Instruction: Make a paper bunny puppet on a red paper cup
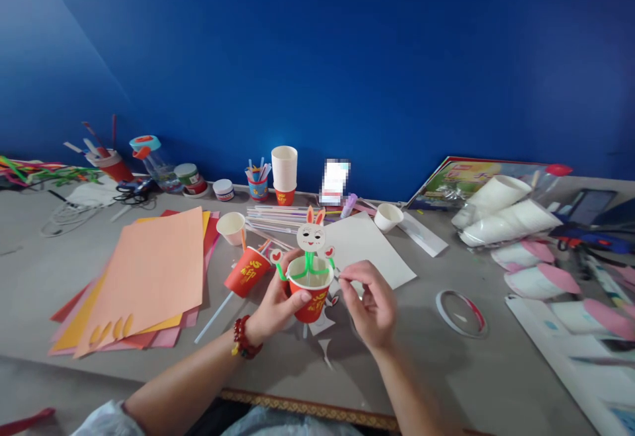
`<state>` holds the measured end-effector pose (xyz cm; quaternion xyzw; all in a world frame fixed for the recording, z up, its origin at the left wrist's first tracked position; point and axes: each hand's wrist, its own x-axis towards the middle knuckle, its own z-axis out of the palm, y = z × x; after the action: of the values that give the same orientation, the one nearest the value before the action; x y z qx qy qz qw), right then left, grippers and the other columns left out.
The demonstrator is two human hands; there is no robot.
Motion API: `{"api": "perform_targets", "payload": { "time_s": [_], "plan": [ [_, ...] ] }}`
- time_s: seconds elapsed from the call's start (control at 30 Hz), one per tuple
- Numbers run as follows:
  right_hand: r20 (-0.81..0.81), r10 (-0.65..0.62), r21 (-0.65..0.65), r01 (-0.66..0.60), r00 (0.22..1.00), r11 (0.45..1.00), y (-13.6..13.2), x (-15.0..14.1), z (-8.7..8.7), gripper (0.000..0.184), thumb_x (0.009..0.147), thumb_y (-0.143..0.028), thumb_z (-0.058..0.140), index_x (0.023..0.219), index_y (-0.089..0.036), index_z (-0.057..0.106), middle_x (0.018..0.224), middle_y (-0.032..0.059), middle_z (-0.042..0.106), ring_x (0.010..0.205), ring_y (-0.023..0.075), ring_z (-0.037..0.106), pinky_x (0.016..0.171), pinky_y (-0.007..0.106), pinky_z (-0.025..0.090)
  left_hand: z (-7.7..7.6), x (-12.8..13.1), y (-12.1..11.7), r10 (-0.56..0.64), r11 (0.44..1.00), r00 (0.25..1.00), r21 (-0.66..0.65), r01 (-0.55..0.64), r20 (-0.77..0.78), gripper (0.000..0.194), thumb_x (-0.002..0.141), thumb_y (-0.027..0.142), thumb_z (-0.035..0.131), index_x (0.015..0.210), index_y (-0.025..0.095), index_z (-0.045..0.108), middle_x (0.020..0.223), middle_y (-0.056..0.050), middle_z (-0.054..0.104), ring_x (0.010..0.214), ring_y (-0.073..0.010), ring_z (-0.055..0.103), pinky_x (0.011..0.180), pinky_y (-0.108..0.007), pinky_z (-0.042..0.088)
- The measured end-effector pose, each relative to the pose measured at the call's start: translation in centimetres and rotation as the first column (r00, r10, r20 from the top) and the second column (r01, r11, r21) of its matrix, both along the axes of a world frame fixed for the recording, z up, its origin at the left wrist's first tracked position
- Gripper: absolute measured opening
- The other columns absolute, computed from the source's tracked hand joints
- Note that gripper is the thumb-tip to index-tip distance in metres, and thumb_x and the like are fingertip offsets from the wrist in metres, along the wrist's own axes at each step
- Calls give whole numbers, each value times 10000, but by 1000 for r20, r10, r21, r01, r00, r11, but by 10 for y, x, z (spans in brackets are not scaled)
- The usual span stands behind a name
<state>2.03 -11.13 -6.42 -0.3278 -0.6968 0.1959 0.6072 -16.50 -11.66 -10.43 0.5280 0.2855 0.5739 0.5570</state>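
Note:
My left hand [280, 300] is wrapped round a red paper cup [309, 304] with yellow lettering, held upright above the table. A white paper rabbit head [311, 237] with orange ears stands over the cup's mouth. Green pipe cleaners [308, 265] rise below the head and bend out to both sides. Each ends in a white paper disc with a red heart, one being the right-hand disc [329, 255]. Just right of the cup, my right hand [370, 300] is closed in a pinch near that disc. What its fingertips hold, if anything, is too small to name.
Another red paper cup [247, 272] leans to the left, beside a paper stack [153, 270]. Behind lie straws [278, 218], a white sheet [367, 244] and stacked cups [284, 171]. A tape roll [461, 313] and bagged cups [506, 218] are on the right.

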Motion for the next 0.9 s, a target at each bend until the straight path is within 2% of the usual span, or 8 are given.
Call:
{"api": "perform_targets", "payload": {
  "time_s": [0.07, 0.13, 0.23, 0.33, 0.5, 0.7, 0.8, 0.9],
  "plan": [
    [138, -10, 160, -12, 990, 987, -6, -3, 11, 248, 818, -23, 641, 999, -193, 652, 896, 61, 661, 872, 212, 610, 782, 387, 519, 1, 0, -1, 34, 999, 996, 35, -31, -88, 718, 833, 478, 697, 1425, 222, 381, 1323, -132, 564, 1275, -320, 505, 1093, -475, 390],
    [261, -12, 226, -49, 965, 973, -12, -8, 23, 304, 797, -8, 665, 1049, -177, 647, 950, 85, 684, 911, 227, 608, 816, 410, 519, 1, 0, -3, 91, 993, 980, 89, -77, -178, 702, 838, 472, 691, 1416, 215, 385, 1330, -135, 544, 1287, -327, 485, 1099, -498, 378],
    [403, -4, 193, -80, 915, 978, -20, -15, 34, 331, 815, -43, 672, 1118, -166, 619, 1015, 106, 700, 964, 251, 607, 866, 440, 510, 2, 1, -4, 181, 973, 944, 189, -131, -277, 673, 838, 434, 700, 1395, 213, 392, 1322, -133, 525, 1268, -317, 486, 1091, -504, 382],
    [485, -26, 137, -46, 874, 990, -24, -21, 39, 281, 850, -81, 644, 1113, -170, 599, 999, 101, 707, 958, 262, 605, 866, 458, 493, 5, 3, -4, 222, 955, 920, 264, -138, -322, 598, 843, 392, 699, 1346, 218, 426, 1293, -123, 520, 1212, -295, 512, 1068, -488, 404],
    [515, -40, 110, -20, 856, 994, -27, -26, 42, 205, 878, -120, 629, 1071, -176, 586, 901, 82, 691, 888, 251, 607, 803, 435, 483, 11, 2, -3, 236, 946, 898, 298, -126, -370, 624, 795, 431, 743, 1301, 214, 450, 1242, -119, 528, 1135, -292, 538, 1022, -479, 435],
    [527, -15, 103, -45, 850, 994, -27, -32, 43, 178, 894, -98, 599, 1044, -193, 581, 925, 75, 703, 880, 247, 614, 798, 429, 474, 12, 0, -4, 295, 916, 862, 379, -132, -413, 623, 811, 472, 712, 1302, 215, 427, 1231, -121, 522, 1147, -297, 533, 1007, -474, 449],
    [511, -23, 89, -26, 859, 996, -28, -35, 40, 146, 893, -97, 593, 1005, -189, 574, 894, 77, 692, 848, 242, 611, 781, 426, 483, 12, 0, -4, 320, 911, 855, 380, -160, -409, 705, 779, 445, 755, 1345, 232, 392, 1260, -121, 508, 1159, -295, 532, 998, -457, 462],
    [486, -6, 78, -37, 874, 996, -28, -35, 36, 204, 891, -79, 586, 1060, -192, 569, 902, 70, 686, 859, 238, 604, 801, 426, 501, 14, -1, -5, 356, 897, 858, 392, -203, -371, 745, 770, 414, 767, 1379, 247, 373, 1297, -126, 473, 1206, -305, 499, 1032, -480, 435]
  ]
}}
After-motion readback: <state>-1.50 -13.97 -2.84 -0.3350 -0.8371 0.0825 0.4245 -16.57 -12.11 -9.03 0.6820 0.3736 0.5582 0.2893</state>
